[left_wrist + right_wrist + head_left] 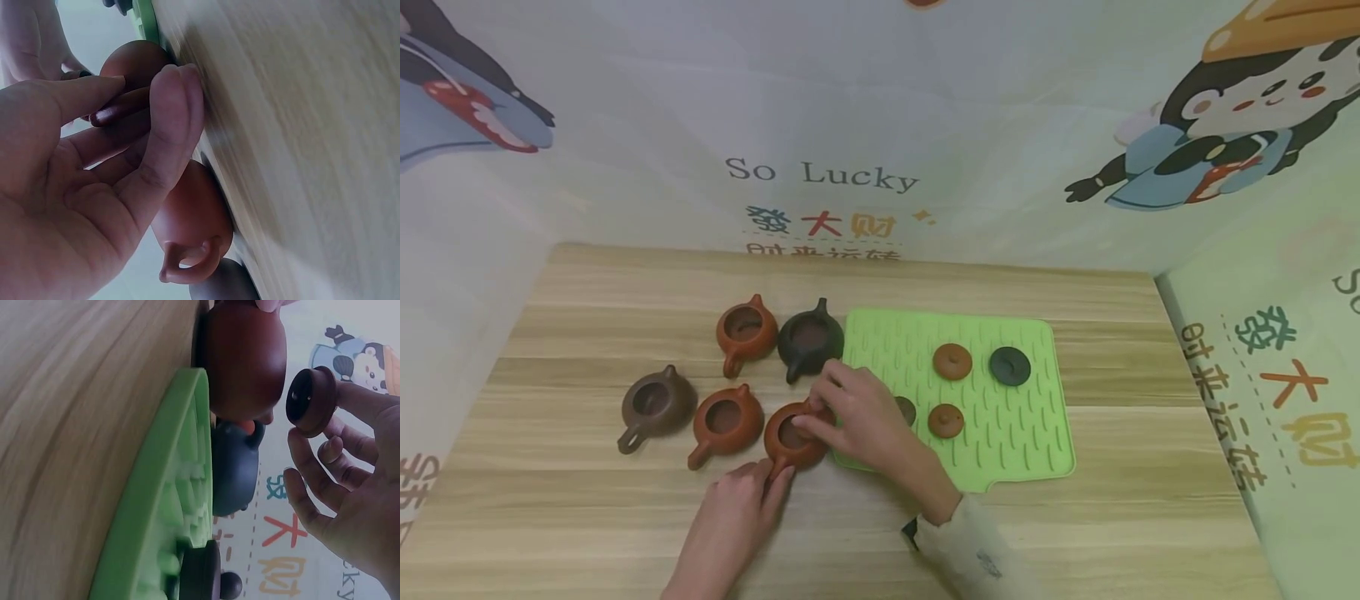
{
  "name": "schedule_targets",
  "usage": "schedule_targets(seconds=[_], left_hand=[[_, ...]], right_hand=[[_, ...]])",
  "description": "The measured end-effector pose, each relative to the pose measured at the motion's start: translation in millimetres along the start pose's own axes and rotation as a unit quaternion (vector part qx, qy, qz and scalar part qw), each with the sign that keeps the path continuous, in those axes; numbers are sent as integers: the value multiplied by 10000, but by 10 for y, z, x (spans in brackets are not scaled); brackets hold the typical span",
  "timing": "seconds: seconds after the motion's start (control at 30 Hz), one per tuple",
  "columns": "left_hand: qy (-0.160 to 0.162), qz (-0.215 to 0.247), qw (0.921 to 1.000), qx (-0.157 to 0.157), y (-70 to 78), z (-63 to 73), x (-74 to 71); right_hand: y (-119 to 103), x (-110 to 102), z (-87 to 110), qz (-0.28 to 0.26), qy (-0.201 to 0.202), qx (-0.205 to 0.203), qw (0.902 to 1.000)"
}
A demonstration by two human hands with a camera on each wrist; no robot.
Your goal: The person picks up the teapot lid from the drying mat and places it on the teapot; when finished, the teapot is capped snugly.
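In the head view an orange-brown clay teapot [796, 454] stands lidless at the mat's left edge. My left hand [733, 508] pinches its handle from the near side; the left wrist view shows thumb and fingers around this handle [115, 107]. Over the opening reaches my right hand [861, 417]. It holds a small reddish-brown teapot lid [312, 401] by the top, the lid's hollow underside facing the pot. A gap separates lid and teapot [247, 359] in the right wrist view. The hand mostly hides the lid in the head view.
Other open teapots stand left and behind: an orange one [726, 427], a brown one [658, 408], another orange one [747, 333] and a black one [811, 340]. A green ribbed mat [1030, 442] bears several lids, including a black lid [1010, 367] and orange lid [952, 362].
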State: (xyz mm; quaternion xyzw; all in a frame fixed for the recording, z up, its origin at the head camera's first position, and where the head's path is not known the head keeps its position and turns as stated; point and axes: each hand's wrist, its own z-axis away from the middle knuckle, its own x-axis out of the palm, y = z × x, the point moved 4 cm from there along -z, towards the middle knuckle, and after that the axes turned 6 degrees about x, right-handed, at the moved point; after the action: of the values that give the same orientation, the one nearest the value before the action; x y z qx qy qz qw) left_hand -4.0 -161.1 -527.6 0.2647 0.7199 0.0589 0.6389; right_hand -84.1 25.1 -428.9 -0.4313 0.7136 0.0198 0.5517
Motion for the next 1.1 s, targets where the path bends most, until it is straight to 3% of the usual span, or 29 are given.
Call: schedule_targets(seconds=[0.37, 0.8, 0.93, 1.1], left_hand=[[63, -6, 9999, 110, 0, -16, 7], [77, -86, 9999, 83, -35, -1, 48], [120, -93, 9998, 115, -42, 0, 56], [169, -115, 9997, 153, -37, 3, 50]], right_hand=[[-30, 113, -57, 109, -221, 101, 9996], [-158, 210, -29, 846, -300, -333, 9954], [-179, 245, -9, 1045, -427, -293, 9932], [-186, 255, 12, 895, -432, -107, 9950]])
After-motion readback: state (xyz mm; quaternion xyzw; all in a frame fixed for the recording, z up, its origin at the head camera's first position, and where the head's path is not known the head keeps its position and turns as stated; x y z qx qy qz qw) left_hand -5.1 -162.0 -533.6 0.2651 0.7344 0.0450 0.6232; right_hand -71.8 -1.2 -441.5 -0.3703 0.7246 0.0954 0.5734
